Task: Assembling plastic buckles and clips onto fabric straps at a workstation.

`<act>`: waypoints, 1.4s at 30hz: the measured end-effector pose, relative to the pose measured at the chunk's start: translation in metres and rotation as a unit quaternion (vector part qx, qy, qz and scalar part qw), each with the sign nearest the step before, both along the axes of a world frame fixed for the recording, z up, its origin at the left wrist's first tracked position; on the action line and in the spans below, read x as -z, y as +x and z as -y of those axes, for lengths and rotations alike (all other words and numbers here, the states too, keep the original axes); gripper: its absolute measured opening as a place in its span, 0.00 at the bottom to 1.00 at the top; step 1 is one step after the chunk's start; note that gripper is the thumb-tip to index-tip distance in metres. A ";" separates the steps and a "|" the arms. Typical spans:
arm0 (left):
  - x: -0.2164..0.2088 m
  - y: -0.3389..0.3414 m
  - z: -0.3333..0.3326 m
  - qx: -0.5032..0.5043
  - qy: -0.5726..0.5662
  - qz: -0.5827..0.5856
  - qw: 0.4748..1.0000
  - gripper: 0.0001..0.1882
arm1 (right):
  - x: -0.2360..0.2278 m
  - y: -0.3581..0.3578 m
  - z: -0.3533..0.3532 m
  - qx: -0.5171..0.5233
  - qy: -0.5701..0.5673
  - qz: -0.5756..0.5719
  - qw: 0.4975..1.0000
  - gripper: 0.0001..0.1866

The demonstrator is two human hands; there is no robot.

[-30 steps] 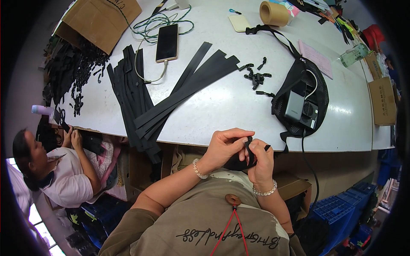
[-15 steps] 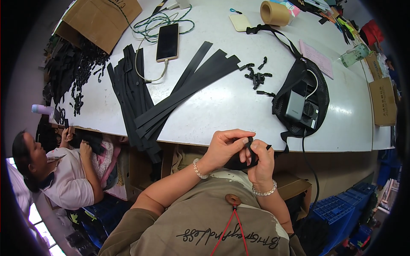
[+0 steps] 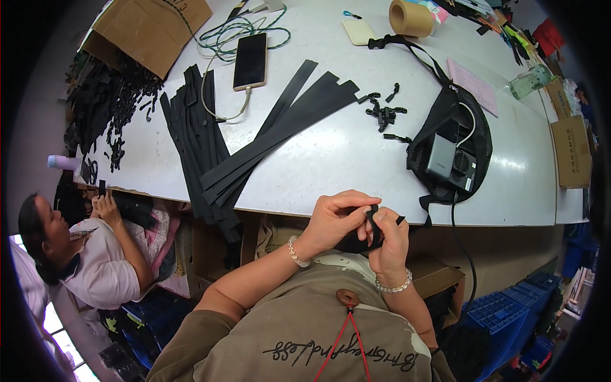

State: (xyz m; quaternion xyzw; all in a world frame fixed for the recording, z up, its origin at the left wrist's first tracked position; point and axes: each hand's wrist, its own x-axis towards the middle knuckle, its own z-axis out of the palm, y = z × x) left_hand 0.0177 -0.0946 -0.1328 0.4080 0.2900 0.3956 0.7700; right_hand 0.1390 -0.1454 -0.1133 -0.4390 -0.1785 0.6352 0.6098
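Close to my body, just off the table's near edge, both hands meet on a black fabric strip (image 3: 377, 234). My left hand (image 3: 332, 220) pinches its upper end between thumb and fingertips. Wrapped round the strip lower down is my right hand (image 3: 391, 238), its thumb pressing on top; a short black end pokes out beside it. Part of the strip is hidden by the fingers. Ahead to the left lie long flat black strips (image 3: 289, 127) crossing a second bundle of strips (image 3: 196, 137). Small black pieces resembling zipper pulls (image 3: 384, 116) lie farther ahead.
On the white table (image 3: 305, 184) are a phone (image 3: 250, 60) with a cable, a black mesh bag (image 3: 438, 169) holding a grey device, a tape roll (image 3: 409, 18) and a glass (image 3: 529, 83). A cardboard box (image 3: 149, 32) stands far left. A co-worker (image 3: 105, 267) sits at left.
My hands stay nearly in place, the left fingertips shifting slightly at the strip's end. At left, the co-worker's hands have come together around a small dark piece.
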 end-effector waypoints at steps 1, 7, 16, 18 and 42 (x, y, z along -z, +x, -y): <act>0.000 0.000 0.000 0.004 0.008 0.001 1.000 0.13 | 0.001 0.000 0.000 -0.001 0.006 0.005 1.000 0.11; -0.003 -0.004 -0.003 0.013 0.045 -0.034 0.998 0.15 | 0.002 -0.004 -0.002 0.013 0.017 0.095 0.995 0.10; -0.012 -0.011 -0.003 0.023 0.102 -0.139 0.985 0.15 | 0.002 0.003 0.002 -0.027 0.035 0.267 0.963 0.09; -0.010 -0.012 -0.004 0.024 0.112 -0.147 0.983 0.14 | 0.000 0.004 0.002 -0.046 0.034 0.331 0.942 0.10; -0.020 -0.019 0.001 -0.033 0.014 -0.110 0.993 0.08 | 0.009 0.003 0.000 0.002 0.079 0.120 0.990 0.09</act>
